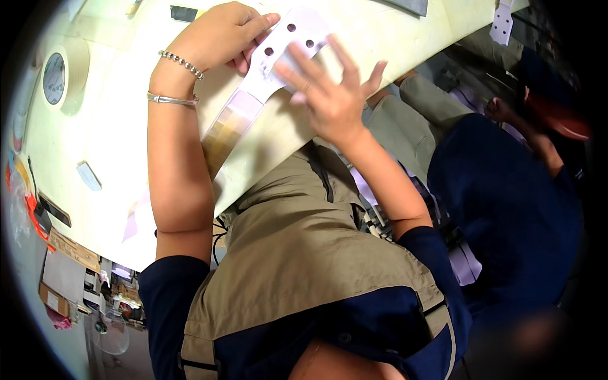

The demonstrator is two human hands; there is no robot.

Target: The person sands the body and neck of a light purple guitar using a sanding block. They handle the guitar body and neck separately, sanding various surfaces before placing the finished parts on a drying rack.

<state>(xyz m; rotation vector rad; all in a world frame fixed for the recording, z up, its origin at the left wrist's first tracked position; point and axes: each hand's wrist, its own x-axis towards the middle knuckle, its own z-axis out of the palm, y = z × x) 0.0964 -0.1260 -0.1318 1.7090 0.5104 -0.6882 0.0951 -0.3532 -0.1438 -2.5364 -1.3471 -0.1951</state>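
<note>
A pale lilac guitar neck (256, 85) lies slantwise on the table, its headstock pierced by several dark holes. Yellowish masking tape (223, 138) covers the fretboard part, which runs down beneath my left forearm. At the headstock's left edge, my left hand (231, 35) grips it with bent fingers, some of them hidden. Over its right side hovers my right hand (335, 104), fingers spread and blurred by motion, nothing visible in it. Whether those fingertips touch the surface I cannot tell.
On the pale table (120, 139) are a wide tape roll (77, 73), a light blue block (88, 176) and a dark flat piece (183, 13). A dark phone-like slab (55, 209) lies at left. A co-worker (500, 209) sits close at right; another headstock (502, 24) shows beyond.
</note>
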